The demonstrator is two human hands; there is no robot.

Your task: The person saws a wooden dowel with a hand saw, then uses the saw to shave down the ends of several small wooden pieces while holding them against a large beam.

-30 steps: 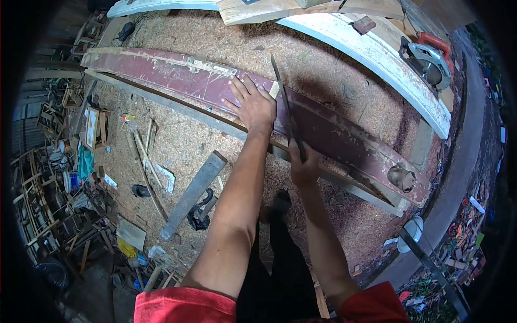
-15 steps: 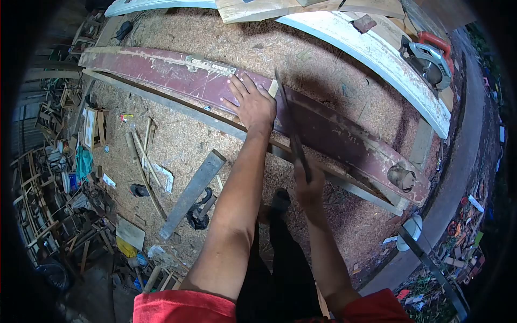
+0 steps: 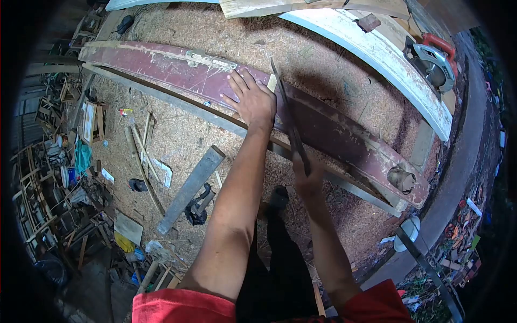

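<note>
A long maroon wooden door (image 3: 344,132) with peeling paint lies flat across a sawdust-covered surface. My left hand (image 3: 252,99) presses flat on it, fingers spread, beside a small pale wood block (image 3: 272,83). My right hand (image 3: 308,175) grips the handle of a hand saw (image 3: 288,116), whose dark blade runs across the door just right of my left hand. A metal hinge plate (image 3: 211,60) is fixed on the door to the left, and a round lock fitting (image 3: 401,179) sits near its right end.
A white painted plank (image 3: 388,56) lies beyond the door with a circular saw (image 3: 433,60) at its right. A grey board (image 3: 189,188) and a dark tool (image 3: 197,207) lie on the sawdust near left. Scrap wood and clutter fill the left edge.
My right hand drew the saw back toward me half a second ago, then pushed it slightly forward again. My left hand stayed pressed on the door.
</note>
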